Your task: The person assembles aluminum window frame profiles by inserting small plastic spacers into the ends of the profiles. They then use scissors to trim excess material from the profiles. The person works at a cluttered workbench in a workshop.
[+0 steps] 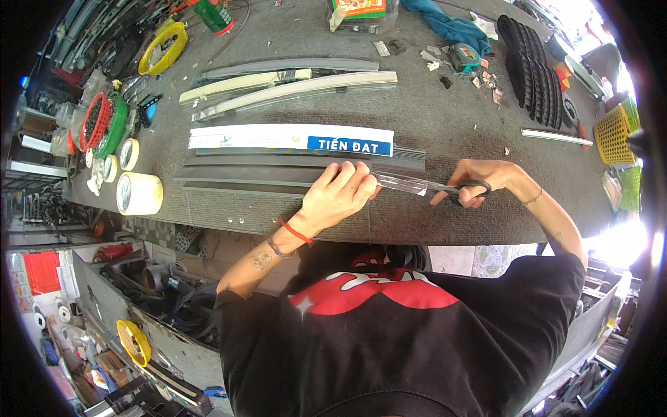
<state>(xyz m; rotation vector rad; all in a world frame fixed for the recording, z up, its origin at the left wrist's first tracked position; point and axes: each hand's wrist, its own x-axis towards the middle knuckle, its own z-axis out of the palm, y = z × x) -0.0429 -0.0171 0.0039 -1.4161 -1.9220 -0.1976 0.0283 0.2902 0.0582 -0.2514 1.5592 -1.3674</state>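
My left hand [339, 186] is closed round the right end of a dark grey strip [243, 174] lying along the table's near side. Out past its fingers sticks a clear, shiny plastic strip [404, 183]. Black-handled scissors [440, 185] are in my right hand [486, 177], fingers through the loops. Their blades point left and meet the clear strip's end; whether they cut into it I cannot tell. More grey strips [410, 158] lie just behind, partly under a white printed strip [271, 137] with a blue end.
Cream and grey strips [361, 80] lie farther back. At left are tape rolls [140, 194], a red basket [95, 121] and a yellow basket [163, 48]. A tape measure [464, 58], black ribbed pieces [531, 73] and a metal strip [556, 137] lie at right.
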